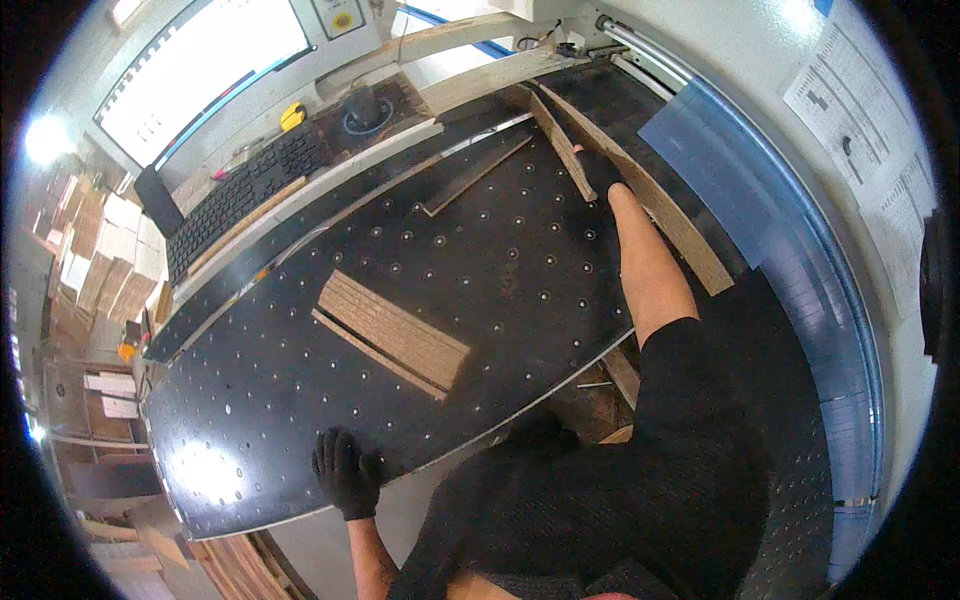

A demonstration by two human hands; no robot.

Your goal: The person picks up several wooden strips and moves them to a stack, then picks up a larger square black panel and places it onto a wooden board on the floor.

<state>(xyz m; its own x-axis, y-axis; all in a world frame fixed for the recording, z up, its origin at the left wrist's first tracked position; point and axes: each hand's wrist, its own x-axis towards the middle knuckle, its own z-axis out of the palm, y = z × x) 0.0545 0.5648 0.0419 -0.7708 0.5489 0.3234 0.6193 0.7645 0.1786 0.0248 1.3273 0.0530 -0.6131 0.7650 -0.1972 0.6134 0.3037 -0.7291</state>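
My left hand [347, 472], in a black glove, lies on the near edge of a black table [300, 430] dotted with small round studs. Its fingers are stretched out and nothing is in them. Far to the right, my right hand [603, 175], also gloved, is closed on a short wooden strip [560, 143], one bare fingertip over its edge. Just right of that hand runs a longer wooden strip [665, 205]. Mid-table lie several brown wood strips [395, 325] side by side, with one thin strip [375, 355] slightly apart from them.
Another thin strip [478, 176] lies farther back. Beyond the table are a black keyboard [245, 195], a screen [205, 75] and a yellow tape measure [293, 116]. A blue translucent curtain [715, 165] borders the right side. Stacked boards [115, 270] stand far left.
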